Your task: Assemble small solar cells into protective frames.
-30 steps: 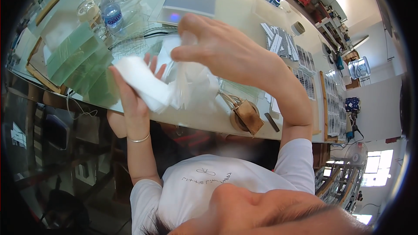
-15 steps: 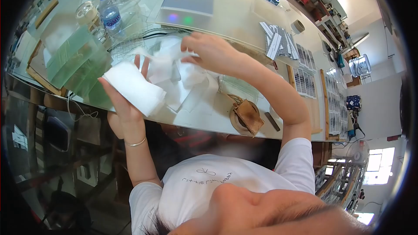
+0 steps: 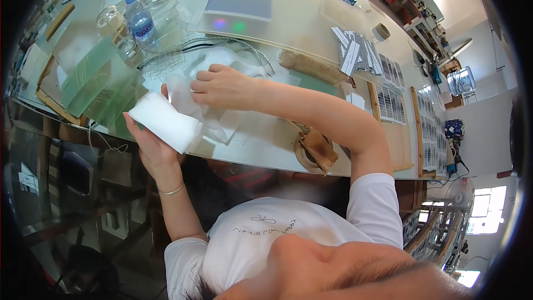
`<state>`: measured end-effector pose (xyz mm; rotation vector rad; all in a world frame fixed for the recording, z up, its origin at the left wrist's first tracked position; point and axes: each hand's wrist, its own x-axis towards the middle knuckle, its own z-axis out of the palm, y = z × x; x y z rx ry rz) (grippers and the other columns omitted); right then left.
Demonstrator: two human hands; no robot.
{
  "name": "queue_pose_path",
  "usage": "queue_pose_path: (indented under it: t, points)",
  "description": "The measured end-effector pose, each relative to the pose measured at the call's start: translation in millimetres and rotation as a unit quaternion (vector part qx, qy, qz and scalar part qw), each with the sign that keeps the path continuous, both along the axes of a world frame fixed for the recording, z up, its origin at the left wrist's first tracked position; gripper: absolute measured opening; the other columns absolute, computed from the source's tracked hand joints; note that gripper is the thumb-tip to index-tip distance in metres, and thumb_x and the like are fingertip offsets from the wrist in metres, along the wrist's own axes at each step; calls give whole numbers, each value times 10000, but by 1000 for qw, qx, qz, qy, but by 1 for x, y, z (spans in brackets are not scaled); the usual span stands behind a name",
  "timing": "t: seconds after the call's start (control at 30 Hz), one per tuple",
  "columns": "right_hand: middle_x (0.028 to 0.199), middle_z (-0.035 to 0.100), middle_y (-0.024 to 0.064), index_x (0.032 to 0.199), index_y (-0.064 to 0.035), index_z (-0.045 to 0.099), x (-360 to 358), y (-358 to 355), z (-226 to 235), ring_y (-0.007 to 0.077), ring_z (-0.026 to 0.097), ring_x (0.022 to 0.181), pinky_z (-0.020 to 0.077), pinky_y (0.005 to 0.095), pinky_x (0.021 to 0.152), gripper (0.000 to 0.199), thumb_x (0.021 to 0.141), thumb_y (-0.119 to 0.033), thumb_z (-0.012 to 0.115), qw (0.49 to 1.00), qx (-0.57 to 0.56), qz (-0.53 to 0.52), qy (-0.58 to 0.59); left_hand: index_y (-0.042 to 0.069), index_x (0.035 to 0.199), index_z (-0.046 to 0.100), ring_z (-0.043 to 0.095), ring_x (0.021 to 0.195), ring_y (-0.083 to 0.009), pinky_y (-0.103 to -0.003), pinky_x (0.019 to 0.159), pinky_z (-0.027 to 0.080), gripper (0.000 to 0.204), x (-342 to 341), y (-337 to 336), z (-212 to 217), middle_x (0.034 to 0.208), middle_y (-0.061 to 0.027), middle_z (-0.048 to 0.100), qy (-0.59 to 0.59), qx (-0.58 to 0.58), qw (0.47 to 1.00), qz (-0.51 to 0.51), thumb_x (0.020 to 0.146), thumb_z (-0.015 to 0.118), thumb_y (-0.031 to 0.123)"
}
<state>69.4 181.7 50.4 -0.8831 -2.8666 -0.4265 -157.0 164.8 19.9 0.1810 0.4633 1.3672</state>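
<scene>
My left hand (image 3: 157, 154) is closed around a stack of white sheets (image 3: 166, 122), holding it tilted over the table's near edge. The stack bends slightly, and its lower right edges are fanned. Just right of it, my right hand (image 3: 222, 87) has curled fingers pinching a thin translucent sheet (image 3: 179, 91), which stands up beside the stack. The fingertips are partly hidden. Beneath my right hand, loose translucent sheets (image 3: 225, 126) lie in a heap on the glass-topped table (image 3: 261, 153).
Green glass panes (image 3: 91, 80) lean at the left, with a water bottle (image 3: 141, 22) and glass jars behind. A round tape roll with a brown piece (image 3: 317, 150) on it lies near the front edge. A wooden block (image 3: 312, 66) and white strips (image 3: 355, 53) lie at the right.
My right hand has moved left and nearer, from over the loose heap to beside the stack. The left hand with the stack has shifted slightly down and left.
</scene>
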Motion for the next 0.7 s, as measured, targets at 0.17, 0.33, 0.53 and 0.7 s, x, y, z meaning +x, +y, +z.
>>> queue_pose_path:
  t: [0.17, 0.33, 0.53, 0.7]
  points:
    - [1027, 673, -2, 1031, -136, 670, 32, 7, 31, 216, 622, 1068, 482, 354, 895, 173, 860, -113, 669, 999, -17, -6, 51, 29, 1454, 474, 447, 1433, -374, -455, 1194, 380, 758, -9, 5, -16, 1560, -264, 440, -68, 15, 996, -48, 1000, 497, 636]
    - [1148, 698, 99, 1209, -47, 664, 63, 0, 92, 269, 674, 1054, 534, 379, 934, 232, 981, -88, 667, 919, -218, -127, 303, 70, 1483, 464, 426, 1441, -419, -461, 1214, 346, 711, 11, 13, 0, 1556, -305, 420, -111, 71, 987, -91, 1003, 527, 590]
    - [1140, 673, 75, 1330, -18, 536, 55, -5, 125, 127, 626, 1069, 523, 291, 936, 302, 1055, -125, 600, 726, -385, -83, 564, 112, 1527, 444, 567, 1323, -325, -462, 1121, 465, 740, 63, 45, 23, 1498, -202, 528, -62, 104, 978, -172, 1024, 425, 654]
    - [1118, 683, 132, 1298, -42, 537, 15, 5, 75, 215, 674, 1018, 550, 343, 874, 292, 1043, -166, 611, 846, -231, -153, 455, 105, 1535, 426, 535, 1355, -282, -452, 1144, 444, 740, 104, 22, 39, 1478, -106, 540, -20, 117, 976, -180, 1061, 295, 659]
